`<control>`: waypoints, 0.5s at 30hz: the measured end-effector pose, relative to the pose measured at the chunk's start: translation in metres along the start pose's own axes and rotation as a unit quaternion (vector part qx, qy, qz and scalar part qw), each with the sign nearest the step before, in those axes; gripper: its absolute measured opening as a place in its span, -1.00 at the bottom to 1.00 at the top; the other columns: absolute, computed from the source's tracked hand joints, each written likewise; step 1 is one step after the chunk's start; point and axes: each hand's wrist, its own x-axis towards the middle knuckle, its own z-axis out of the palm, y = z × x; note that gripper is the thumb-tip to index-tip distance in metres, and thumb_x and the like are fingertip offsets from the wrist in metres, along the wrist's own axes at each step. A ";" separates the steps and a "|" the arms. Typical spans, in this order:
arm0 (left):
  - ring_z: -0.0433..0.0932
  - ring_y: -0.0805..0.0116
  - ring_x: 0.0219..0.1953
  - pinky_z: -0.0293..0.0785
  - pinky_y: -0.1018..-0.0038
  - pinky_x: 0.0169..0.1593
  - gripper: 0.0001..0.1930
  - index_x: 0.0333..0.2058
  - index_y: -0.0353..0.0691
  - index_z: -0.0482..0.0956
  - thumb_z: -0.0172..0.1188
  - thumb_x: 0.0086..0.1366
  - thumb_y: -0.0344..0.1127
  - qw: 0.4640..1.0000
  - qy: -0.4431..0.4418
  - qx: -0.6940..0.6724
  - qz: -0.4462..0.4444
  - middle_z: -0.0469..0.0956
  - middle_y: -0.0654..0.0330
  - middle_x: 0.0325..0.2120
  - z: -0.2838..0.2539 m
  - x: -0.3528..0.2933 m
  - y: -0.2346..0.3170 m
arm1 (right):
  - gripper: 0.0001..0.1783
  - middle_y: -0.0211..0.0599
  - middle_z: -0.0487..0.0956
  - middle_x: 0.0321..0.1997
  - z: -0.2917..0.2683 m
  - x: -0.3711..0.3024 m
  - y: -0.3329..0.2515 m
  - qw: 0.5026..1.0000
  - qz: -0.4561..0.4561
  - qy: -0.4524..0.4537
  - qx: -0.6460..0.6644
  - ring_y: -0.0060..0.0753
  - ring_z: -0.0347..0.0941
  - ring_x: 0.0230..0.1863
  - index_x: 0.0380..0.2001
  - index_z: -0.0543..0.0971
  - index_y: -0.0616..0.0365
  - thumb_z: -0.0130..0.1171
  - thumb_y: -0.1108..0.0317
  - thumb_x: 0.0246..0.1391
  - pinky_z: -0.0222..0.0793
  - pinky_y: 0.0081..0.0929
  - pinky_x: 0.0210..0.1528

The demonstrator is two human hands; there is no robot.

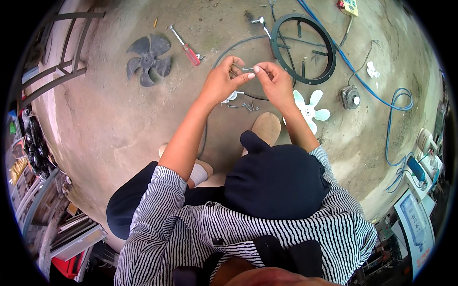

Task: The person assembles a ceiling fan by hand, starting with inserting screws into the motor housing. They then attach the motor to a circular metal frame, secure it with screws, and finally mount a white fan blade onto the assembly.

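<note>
My right hand [275,85] pinches a small thin metal screw [248,69] between thumb and fingertips. Facing it, my left hand [223,81] has its thumb and curled fingers apart, close to the screw's free end. Below the hands, several loose screws [246,107] lie on the floor beside a white bracket-like part [232,97], partly covered by my left hand. A white five-bladed fan blade [308,112] rests by my right forearm, which overlaps its edge. Beyond my right hand lies a black ring frame [329,66] with short posts.
At the far left lie a dark fan blade [147,60] and a red-handled screwdriver [192,55]. A ratchet wrench [262,25] touches the ring's side. To the right are a small motor [349,97], a blue cable [366,86] and a yellow box [349,6]. Metal racks [52,76] edge the left.
</note>
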 end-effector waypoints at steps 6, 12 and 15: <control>0.52 0.45 -0.41 0.44 0.45 -0.32 -0.57 -0.34 -0.27 0.62 0.21 0.39 0.06 0.999 -0.045 0.001 -0.009 0.56 0.22 -0.51 -0.004 0.004 -0.008 | -0.76 -0.30 0.64 -0.37 -0.002 0.000 0.001 1.000 0.016 -0.001 -0.001 -0.55 0.48 -0.42 -0.26 0.67 0.24 0.26 0.25 0.22 0.37 -0.52 -0.34; 0.51 0.45 -0.43 0.43 0.44 -0.33 -0.57 -0.31 -0.26 0.63 0.19 0.41 0.07 0.991 -0.101 -0.022 -0.089 0.55 0.23 -0.52 -0.004 0.009 -0.012 | -0.76 -0.32 0.63 -0.38 -0.001 -0.001 0.005 1.000 0.013 0.001 0.007 -0.56 0.47 -0.41 -0.27 0.66 0.25 0.26 0.26 0.22 0.36 -0.53 -0.34; 0.51 0.46 -0.46 0.44 0.44 -0.34 -0.58 -0.29 -0.25 0.62 0.20 0.41 0.06 0.999 -0.002 -0.036 -0.009 0.54 0.25 -0.56 0.011 0.005 -0.010 | -0.76 -0.33 0.63 -0.39 -0.002 0.000 0.009 0.999 0.025 -0.001 0.021 -0.57 0.47 -0.41 -0.27 0.67 0.25 0.26 0.26 0.22 0.36 -0.54 -0.34</control>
